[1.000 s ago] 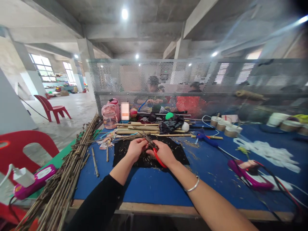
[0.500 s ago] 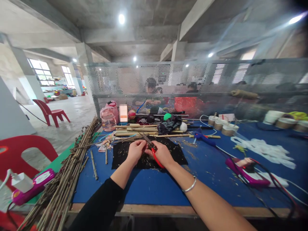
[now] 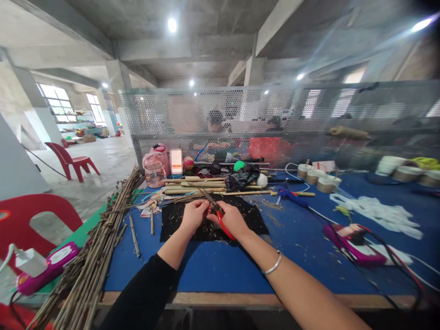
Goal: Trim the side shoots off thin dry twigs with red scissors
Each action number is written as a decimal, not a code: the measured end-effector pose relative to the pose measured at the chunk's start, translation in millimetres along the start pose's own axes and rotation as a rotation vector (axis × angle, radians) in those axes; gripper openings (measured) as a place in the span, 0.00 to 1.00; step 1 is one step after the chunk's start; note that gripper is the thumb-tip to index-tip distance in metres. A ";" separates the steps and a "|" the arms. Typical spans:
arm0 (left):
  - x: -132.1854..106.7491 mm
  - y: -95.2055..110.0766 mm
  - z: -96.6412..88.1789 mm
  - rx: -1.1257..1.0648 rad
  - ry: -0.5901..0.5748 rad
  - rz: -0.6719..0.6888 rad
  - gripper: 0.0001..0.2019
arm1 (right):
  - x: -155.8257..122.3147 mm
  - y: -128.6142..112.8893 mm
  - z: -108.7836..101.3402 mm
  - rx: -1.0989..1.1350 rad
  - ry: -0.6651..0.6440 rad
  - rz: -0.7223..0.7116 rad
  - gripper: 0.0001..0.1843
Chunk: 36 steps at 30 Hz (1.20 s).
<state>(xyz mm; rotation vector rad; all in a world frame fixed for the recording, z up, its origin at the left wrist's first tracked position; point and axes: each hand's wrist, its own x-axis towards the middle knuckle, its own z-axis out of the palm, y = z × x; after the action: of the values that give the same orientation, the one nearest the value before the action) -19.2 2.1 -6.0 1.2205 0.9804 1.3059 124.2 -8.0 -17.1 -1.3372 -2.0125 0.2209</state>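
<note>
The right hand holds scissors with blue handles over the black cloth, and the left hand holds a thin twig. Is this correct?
Not quite. In the head view the scissors in the right hand have red handles, not blue. The rest stands: they are over the black cloth, and the left hand holds a thin twig.

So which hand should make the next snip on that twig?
Probably the right hand: it already grips the red-handled scissors, blades pointing at the twig. The left hand pinches the twig over the black cloth.

Bright, even light from ceiling lamps (image 3: 172,24) and left windows (image 3: 51,96); flare streaks upper right, fisheye-bent blurred edges.
</note>
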 end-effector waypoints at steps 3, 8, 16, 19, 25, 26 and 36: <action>0.2 0.4 -0.7 -0.010 0.038 -0.049 0.12 | -0.2 0.8 0.9 -0.010 -0.010 0.017 0.18; -0.1 2.0 -1.5 -0.091 0.051 -0.130 0.10 | -0.4 1.4 -1.7 -0.010 0.049 0.052 0.20; -2.2 -3.3 3.6 0.059 -0.149 -0.162 0.12 | 11.5 10.2 -7.7 0.582 0.177 0.183 0.21; -5.0 -4.3 5.0 0.139 -0.218 -0.163 0.12 | 12.6 9.2 -11.6 0.763 0.107 0.228 0.24; -9.1 -2.0 5.2 0.299 -0.263 -0.110 0.13 | 10.1 3.5 -9.6 0.858 0.020 0.207 0.26; -9.1 -1.8 5.0 0.313 -0.265 -0.099 0.13 | 9.9 3.3 -8.7 0.867 0.020 0.203 0.25; -9.4 -0.2 2.8 0.437 -0.298 0.045 0.14 | 10.0 1.1 -6.9 0.830 0.074 0.192 0.21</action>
<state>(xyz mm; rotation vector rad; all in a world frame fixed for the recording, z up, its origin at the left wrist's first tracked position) -17.0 -7.4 -7.0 1.7222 1.0525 0.9294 127.1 -0.5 -8.0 -0.9585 -1.4511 0.9585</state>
